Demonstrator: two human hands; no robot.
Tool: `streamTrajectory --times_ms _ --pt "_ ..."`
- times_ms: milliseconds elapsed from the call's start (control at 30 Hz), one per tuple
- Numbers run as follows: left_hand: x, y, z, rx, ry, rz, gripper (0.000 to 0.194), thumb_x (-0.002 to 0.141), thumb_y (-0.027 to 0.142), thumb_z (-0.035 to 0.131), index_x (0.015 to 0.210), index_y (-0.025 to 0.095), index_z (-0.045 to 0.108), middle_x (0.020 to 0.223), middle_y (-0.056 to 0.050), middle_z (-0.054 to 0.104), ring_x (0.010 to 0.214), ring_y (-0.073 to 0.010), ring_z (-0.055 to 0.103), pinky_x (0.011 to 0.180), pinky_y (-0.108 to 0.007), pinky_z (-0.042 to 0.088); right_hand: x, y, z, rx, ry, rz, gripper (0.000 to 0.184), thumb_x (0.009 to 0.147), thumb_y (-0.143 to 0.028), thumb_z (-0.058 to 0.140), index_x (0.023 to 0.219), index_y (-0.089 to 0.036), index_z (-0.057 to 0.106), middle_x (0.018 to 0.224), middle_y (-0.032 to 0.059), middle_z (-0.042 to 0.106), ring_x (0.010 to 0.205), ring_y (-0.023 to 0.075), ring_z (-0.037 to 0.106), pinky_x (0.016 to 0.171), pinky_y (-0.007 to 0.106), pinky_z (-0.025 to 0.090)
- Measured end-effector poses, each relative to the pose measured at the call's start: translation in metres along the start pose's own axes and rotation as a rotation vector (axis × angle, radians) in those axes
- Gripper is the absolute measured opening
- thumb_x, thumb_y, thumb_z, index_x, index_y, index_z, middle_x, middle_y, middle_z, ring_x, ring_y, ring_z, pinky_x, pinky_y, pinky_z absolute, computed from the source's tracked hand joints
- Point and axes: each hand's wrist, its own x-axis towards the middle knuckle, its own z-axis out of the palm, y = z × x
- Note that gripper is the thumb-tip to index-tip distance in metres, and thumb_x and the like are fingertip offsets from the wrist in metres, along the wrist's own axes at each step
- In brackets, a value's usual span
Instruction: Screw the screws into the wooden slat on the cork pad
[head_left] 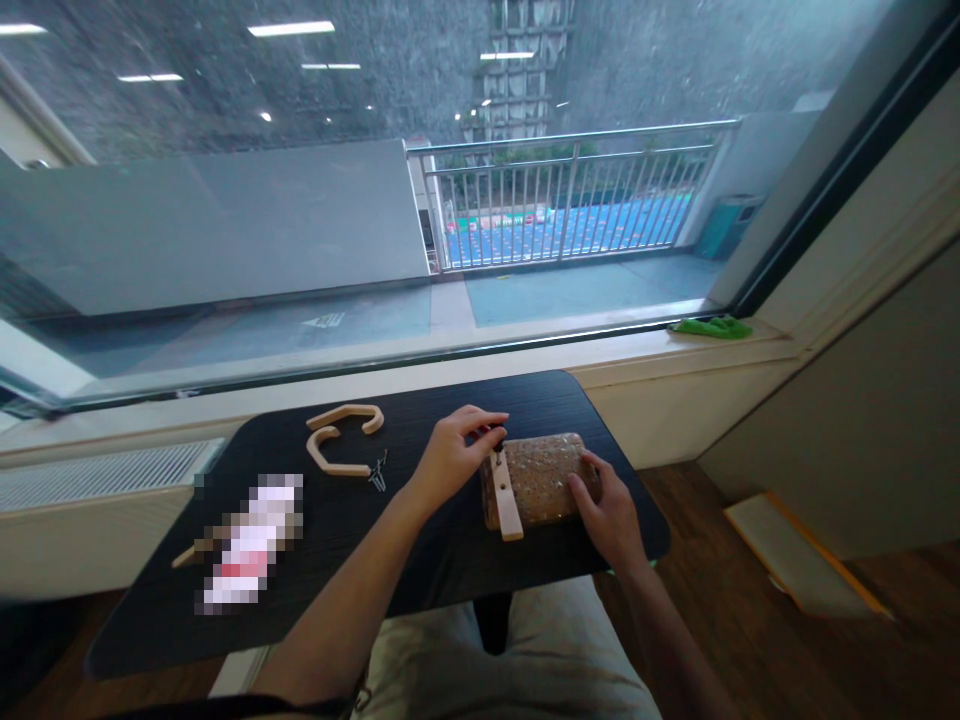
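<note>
A brown speckled block [546, 480] with a shiny surface lies on the black table [442, 560]. Across its left end rests a pale wooden strip [510, 508] with holes in it. My left hand [459, 445] is closed in a pinch at the strip's far end, where a small dark piece shows under the fingertips; its kind is unclear. My right hand [611, 505] grips the block's right end, thumb on top. Left of my hands lie two curved wooden hooks [334, 468], with several screws [379, 472] beside the nearer one.
A blurred-out white and red item [251, 550] lies on the table's left part, with a wooden stick [187, 552] by it. A window sill [622, 345] runs behind the table and holds a green cloth-like thing [712, 327]. A radiator [112, 480] stands left.
</note>
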Motion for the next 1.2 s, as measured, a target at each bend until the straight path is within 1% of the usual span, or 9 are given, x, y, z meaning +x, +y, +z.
streamTrajectory --times_ms 100,300,533,767,900,1000,1200 --pt "-0.0008 0.0001 -0.0004 0.012 0.001 0.001 0.022 0.085 0.021 0.063 0.102 0.019 0.077 0.086 -0.005 0.071 0.078 -0.0158 0.065 0.072 -0.026 0.052 0.0002 0.0003 -0.0002 -0.002 -0.01 0.008 0.047 0.086 -0.048 0.054 0.121 -0.018 0.061 0.121 0.0147 0.069 0.114 0.031 0.063 0.1 0.051 0.047" --pt "-0.0019 -0.0019 0.0003 0.011 -0.024 -0.033 0.025 0.087 0.023 0.06 0.106 0.02 0.076 0.1 -0.007 0.077 0.091 -0.0199 0.07 0.083 -0.031 0.055 0.0006 0.0004 0.0 0.007 -0.012 0.009 0.047 0.086 -0.048 0.054 0.12 -0.018 0.062 0.121 0.015 0.069 0.113 0.0308 0.064 0.1 0.05 0.048" --pt "-0.0023 -0.0044 0.0021 -0.004 -0.004 -0.077 0.028 0.088 0.024 0.057 0.11 0.02 0.074 0.103 -0.007 0.078 0.096 -0.0219 0.072 0.088 -0.034 0.057 -0.0003 0.0017 0.0012 0.01 0.005 0.003 0.045 0.086 -0.048 0.054 0.119 -0.02 0.062 0.121 0.0137 0.069 0.114 0.0307 0.063 0.101 0.051 0.047" --pt "-0.0028 0.0004 0.0022 0.004 -0.033 -0.067 0.028 0.088 0.023 0.056 0.108 0.019 0.075 0.104 -0.006 0.078 0.097 -0.0212 0.072 0.092 -0.033 0.056 -0.0004 -0.0014 -0.0002 0.006 -0.005 0.02 0.047 0.086 -0.05 0.053 0.119 -0.018 0.062 0.121 0.0147 0.069 0.114 0.0313 0.063 0.101 0.051 0.047" --pt "-0.0033 0.0007 0.0017 0.053 -0.047 -0.044 0.027 0.088 0.024 0.055 0.106 0.02 0.075 0.103 -0.005 0.078 0.095 -0.0207 0.072 0.089 -0.032 0.056 -0.0002 -0.0022 -0.0012 0.014 -0.011 0.022 0.046 0.086 -0.05 0.053 0.119 -0.019 0.062 0.119 0.0143 0.07 0.113 0.0313 0.064 0.099 0.05 0.048" --pt "-0.0032 -0.0003 0.0018 0.08 -0.049 -0.041 0.026 0.087 0.021 0.054 0.104 0.02 0.074 0.101 -0.004 0.078 0.092 -0.0197 0.072 0.086 -0.03 0.056 -0.0005 -0.0016 -0.0012 0.018 -0.017 0.024 0.047 0.086 -0.05 0.054 0.119 -0.018 0.062 0.12 0.0151 0.069 0.112 0.0316 0.064 0.099 0.051 0.048" --pt "-0.0028 0.0012 0.0042 0.165 -0.05 -0.005 0.027 0.084 0.016 0.053 0.102 0.02 0.074 0.1 -0.004 0.077 0.092 -0.0191 0.072 0.089 -0.031 0.054 -0.0014 0.0003 0.0004 0.023 -0.006 0.017 0.045 0.086 -0.049 0.054 0.119 -0.019 0.062 0.119 0.0144 0.07 0.111 0.0307 0.064 0.099 0.05 0.049"
